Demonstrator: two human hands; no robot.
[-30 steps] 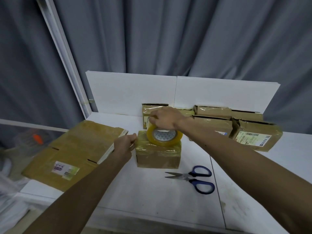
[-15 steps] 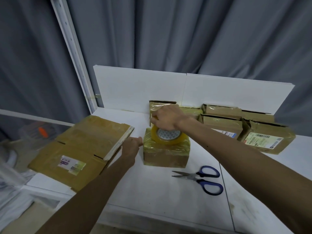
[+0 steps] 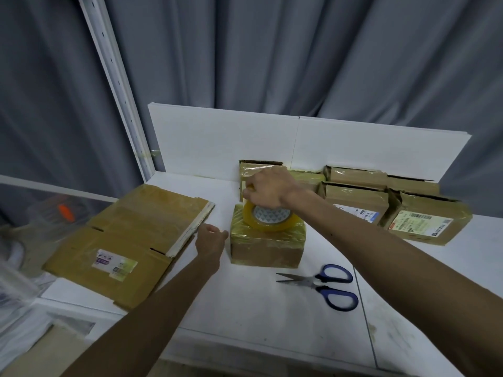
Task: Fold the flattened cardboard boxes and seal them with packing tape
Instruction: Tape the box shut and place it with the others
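Note:
A small folded cardboard box (image 3: 265, 251), its top wrapped in clear tape, stands in the middle of the white table (image 3: 245, 308). On top of it rests a roll of yellowish packing tape (image 3: 268, 220), gripped from above by my right hand (image 3: 268, 190). My left hand (image 3: 211, 240) sits just left of the box with fingers curled, its fingertips at the box's left side; whether it pinches tape I cannot tell. A stack of flattened cardboard boxes (image 3: 122, 240) lies at the table's left.
Blue-handled scissors (image 3: 326, 285) lie open to the right front of the box. Several taped boxes (image 3: 381, 205) line the white back panel (image 3: 217, 142) at the rear right. A white post (image 3: 114, 77) and grey curtains stand behind.
My left hand slid down from the box's upper left edge to its left side, slightly away. The right hand set the tape roll lower onto the box top.

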